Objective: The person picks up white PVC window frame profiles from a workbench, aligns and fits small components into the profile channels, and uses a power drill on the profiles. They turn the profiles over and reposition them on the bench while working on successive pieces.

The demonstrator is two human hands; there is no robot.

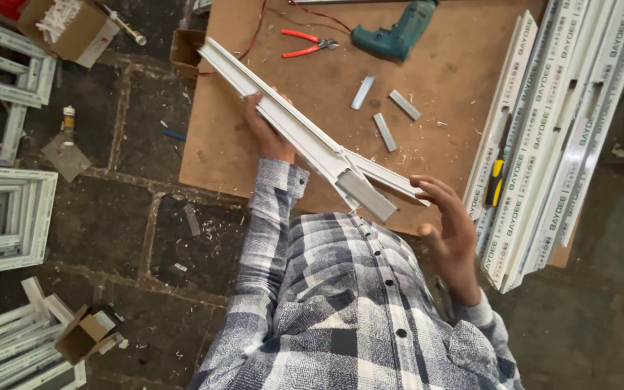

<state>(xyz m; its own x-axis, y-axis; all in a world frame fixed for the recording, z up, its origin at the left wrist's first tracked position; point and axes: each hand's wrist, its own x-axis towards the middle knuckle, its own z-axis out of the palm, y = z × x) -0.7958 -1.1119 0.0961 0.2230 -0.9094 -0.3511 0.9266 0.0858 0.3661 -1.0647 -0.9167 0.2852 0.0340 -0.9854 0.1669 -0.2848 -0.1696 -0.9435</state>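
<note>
- Two white plastic profile lengths (305, 133), laid together with a grey metal insert (367, 195) showing at the near end, run from 10 o'clock toward 4 o'clock above the near edge of the brown workboard (312, 87).
- Left hand (265, 130), at 10 o'clock of the insert: fingers wrapped around the profiles from beneath, apparently carrying their weight near mid-length.
- Right hand (451, 231), at 4 o'clock of the insert: fingers spread and uncurled, grasping nothing; fingertips (422, 189) just beside, perhaps touching, the near profile end, seemingly steadying it.
- Three short grey metal offcuts (384, 115) lie on the board at 12 o'clock of the insert, among white shavings.
- Red-handled pliers (305, 43) and a teal power drill (395, 32) rest at the far side of the board, beyond the profiles.
- Stacked white profiles (565, 123) lie along the board's 3 o'clock edge, with a yellow-and-black handled tool (496, 182) on them.
- White window frames (9, 217) stand on the dark stone floor at 9 o'clock.
</note>
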